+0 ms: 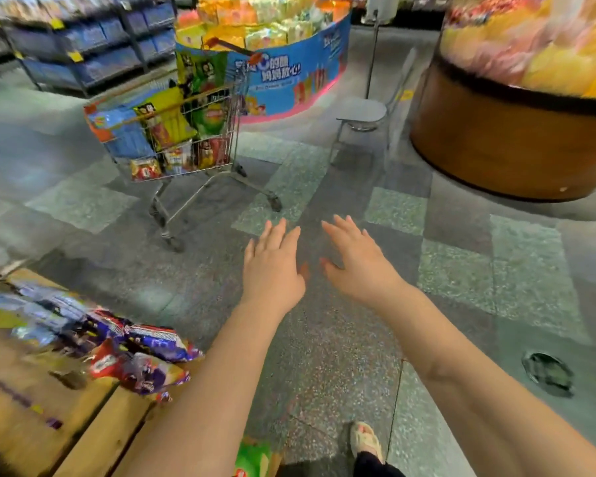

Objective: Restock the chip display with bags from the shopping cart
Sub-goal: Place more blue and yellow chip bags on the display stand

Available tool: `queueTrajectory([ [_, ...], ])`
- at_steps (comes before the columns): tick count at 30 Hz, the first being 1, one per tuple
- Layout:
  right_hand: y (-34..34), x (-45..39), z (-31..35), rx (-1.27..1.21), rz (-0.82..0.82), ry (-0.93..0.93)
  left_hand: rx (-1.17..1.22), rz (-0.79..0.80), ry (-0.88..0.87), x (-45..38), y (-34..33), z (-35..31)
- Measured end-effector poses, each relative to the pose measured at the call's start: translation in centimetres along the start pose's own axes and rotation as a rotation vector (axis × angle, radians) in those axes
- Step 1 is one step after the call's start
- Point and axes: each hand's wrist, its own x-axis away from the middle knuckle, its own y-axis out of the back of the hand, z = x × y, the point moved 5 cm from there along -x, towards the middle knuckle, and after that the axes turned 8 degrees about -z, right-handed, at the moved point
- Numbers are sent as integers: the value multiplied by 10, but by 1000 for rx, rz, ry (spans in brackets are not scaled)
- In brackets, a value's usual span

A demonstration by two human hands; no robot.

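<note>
Nothing is held: the left hand (pixel 272 266) and right hand (pixel 358 263) are spread flat, fingers straight. Puffy, shiny chip bags (pixel 172 125) are piled in the silver wire shopping cart (pixel 200 160), well apart. They are probably light, slippery and easily crushed, so each is best pinched softly at its top edge.

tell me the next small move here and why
Probably step toward the shopping cart and reach for a chip bag on top. Both the left hand and right hand are open and hold nothing, stretched out over bare floor, and the cart, heaped with bags, stands ahead, beyond them.
</note>
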Motion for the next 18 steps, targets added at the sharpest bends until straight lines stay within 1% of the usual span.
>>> queueTrajectory([
  [3,6,-77,-20,-14,43,36,-1,-12,77,-68,-7,5],
  [6,0,-157,-17,-55,78,104,-31,-37,162,-126,-4,27],
  [9,-20,-232,3,-107,134,201,-79,-70,293,-177,2,71],
  [12,-49,-307,21,-87,217,298,-103,-140,413,-234,9,123],
  [14,-62,-363,32,-69,235,322,-108,-166,445,-278,13,155],
  [18,-68,-476,53,-83,208,329,-106,-196,452,-374,29,205],
])
